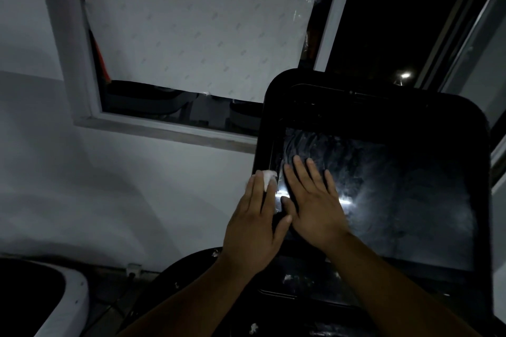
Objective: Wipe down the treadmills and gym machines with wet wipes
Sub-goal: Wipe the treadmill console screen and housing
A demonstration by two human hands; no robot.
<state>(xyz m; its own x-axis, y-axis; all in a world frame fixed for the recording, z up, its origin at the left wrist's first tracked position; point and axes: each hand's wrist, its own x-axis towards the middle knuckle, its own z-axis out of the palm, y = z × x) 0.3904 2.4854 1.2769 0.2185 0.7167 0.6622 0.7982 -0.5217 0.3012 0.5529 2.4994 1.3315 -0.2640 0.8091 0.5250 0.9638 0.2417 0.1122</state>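
My left hand [254, 219], fingers straight, presses a wet wipe [269, 178] onto the console [383, 109] at its left edge. My right hand [315, 205] lies flat beside it, fingers spread, on the smeared screen [405, 200], which stretches away rightward.

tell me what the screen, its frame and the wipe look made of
Screen: glossy glass or clear plastic, by the bright glare and smear streaks. Frame: smooth black, probably moulded plastic, with rounded corners and a faint sheen. Wipe: soft white nonwoven cloth or paper, crumpled under the left hand; too dim to tell which.
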